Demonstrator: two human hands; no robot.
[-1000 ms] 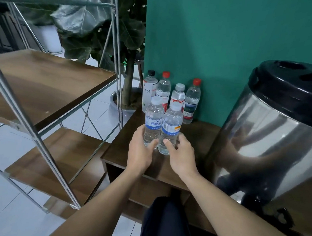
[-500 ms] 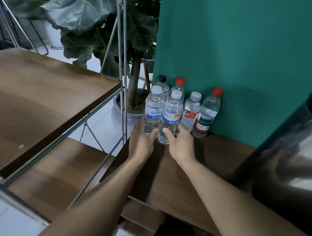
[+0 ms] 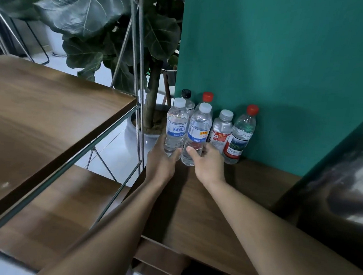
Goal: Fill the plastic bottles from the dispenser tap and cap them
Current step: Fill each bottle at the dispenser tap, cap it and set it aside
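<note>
Two capped, filled bottles being set among the finished ones.

The left hand (image 3: 161,160) grips one white-capped bottle (image 3: 176,126), the right hand (image 3: 208,162) grips another (image 3: 197,134), near the back row by the green wall (image 3: 286,69); next looks like releasing both upright, dispenser (image 3: 343,189) on the right.

We see a dim indoor scene lit softly from above and the left, where the pale floor (image 3: 111,154) behind the plant (image 3: 94,21) looks brightest. Soft shadows fall on the green wall (image 3: 287,58) behind the bottles (image 3: 229,131) and beneath both forearms on the wooden cabinet top (image 3: 248,184). Straight shelf poles (image 3: 138,71) bow with wide-angle distortion, the steel dispenser (image 3: 343,189) carries smeared reflections, and the frame's edges look slightly soft.
</note>
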